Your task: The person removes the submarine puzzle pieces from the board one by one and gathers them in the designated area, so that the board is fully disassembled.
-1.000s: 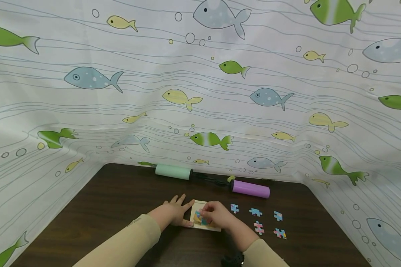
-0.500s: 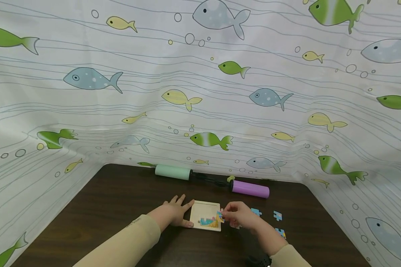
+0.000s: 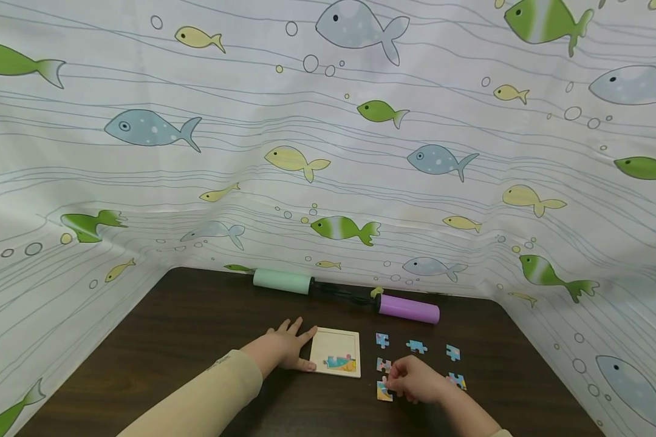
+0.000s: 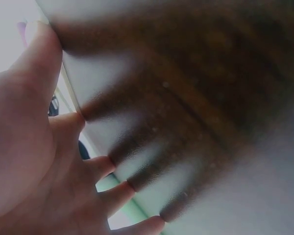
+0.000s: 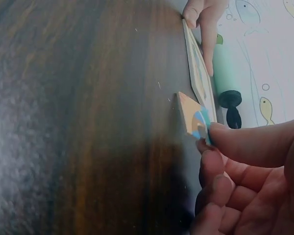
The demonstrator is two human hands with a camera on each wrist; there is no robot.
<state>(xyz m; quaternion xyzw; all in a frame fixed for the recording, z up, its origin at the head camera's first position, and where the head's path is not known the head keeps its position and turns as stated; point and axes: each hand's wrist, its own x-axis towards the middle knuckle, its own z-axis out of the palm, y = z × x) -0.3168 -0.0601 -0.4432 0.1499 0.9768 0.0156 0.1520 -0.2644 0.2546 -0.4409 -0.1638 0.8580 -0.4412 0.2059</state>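
Note:
My right hand [image 3: 415,379] pinches a puzzle piece [image 3: 384,391] between thumb and index finger, low over the table. In the right wrist view this puzzle piece [image 5: 192,115] is orange and blue and tilts on one edge. With spread fingers, my left hand [image 3: 291,349] rests on the table, thumb and index fingertips at the left edge of a pale wooden puzzle board [image 3: 328,343]. A joined strip of puzzle pieces [image 3: 339,363] lies in the board's lower right part. The left wrist view shows the left hand [image 4: 44,147] with its fingers straight.
Loose puzzle pieces lie right of the board: one upper piece [image 3: 382,340], a blue one [image 3: 416,346], a pink one [image 3: 383,365] and others farther right [image 3: 453,352]. At the back lie a mint cylinder [image 3: 282,281] and a purple cylinder [image 3: 409,308], before a fish-print curtain [image 3: 328,152].
My right hand has moved from over the board to the right and nearer, bringing the puzzle piece out beside the loose ones. The left hand has stayed at the board's edge.

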